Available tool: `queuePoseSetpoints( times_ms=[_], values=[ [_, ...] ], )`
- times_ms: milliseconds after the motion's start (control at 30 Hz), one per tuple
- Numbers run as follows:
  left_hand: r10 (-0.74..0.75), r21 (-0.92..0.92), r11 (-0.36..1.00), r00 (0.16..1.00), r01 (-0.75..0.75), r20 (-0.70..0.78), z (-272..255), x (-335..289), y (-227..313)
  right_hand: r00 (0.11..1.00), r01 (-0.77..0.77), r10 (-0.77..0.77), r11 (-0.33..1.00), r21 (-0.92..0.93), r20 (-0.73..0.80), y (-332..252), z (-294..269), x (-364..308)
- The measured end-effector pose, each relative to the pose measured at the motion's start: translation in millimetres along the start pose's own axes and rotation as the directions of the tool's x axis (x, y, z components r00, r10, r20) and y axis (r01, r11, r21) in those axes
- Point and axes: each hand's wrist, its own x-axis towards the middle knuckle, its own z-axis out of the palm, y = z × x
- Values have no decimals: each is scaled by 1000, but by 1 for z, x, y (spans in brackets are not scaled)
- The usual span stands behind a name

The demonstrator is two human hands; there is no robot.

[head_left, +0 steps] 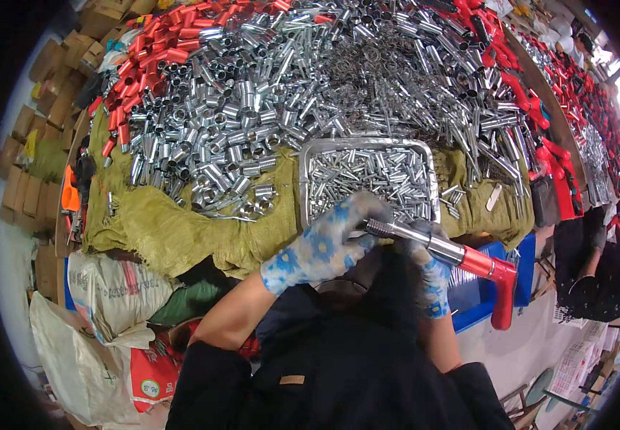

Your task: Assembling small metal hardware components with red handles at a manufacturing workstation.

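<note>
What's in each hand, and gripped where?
Both hold one tool: right hand grips its metal barrel near the red handle; left hand is at the threaded tip, fingers there.

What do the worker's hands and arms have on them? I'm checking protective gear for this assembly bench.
Both hands wear pale grey fabric gloves printed with blue flowers: left hand, right hand. The forearms are bare between glove cuffs and dark sleeves pushed up towards the elbows. No watch or jewellery shows.
</note>
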Motion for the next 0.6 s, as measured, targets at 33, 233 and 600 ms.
queuePoseSetpoints(
  times_ms=[33,233,600],
  values=[
    [0,-2,1000,1000,0,5,2,1,2,1000,26,-25,999,-39,14,-4,1,-2],
    [-317,211,938,929,276,190,-4,12,10,997,11,-10,1000,12,-73,-10,9,-5],
    [-14,234,972,992,-16,127,6,12,15,993,-36,49,993,117,-105,-16,5,-7]
  ],
)
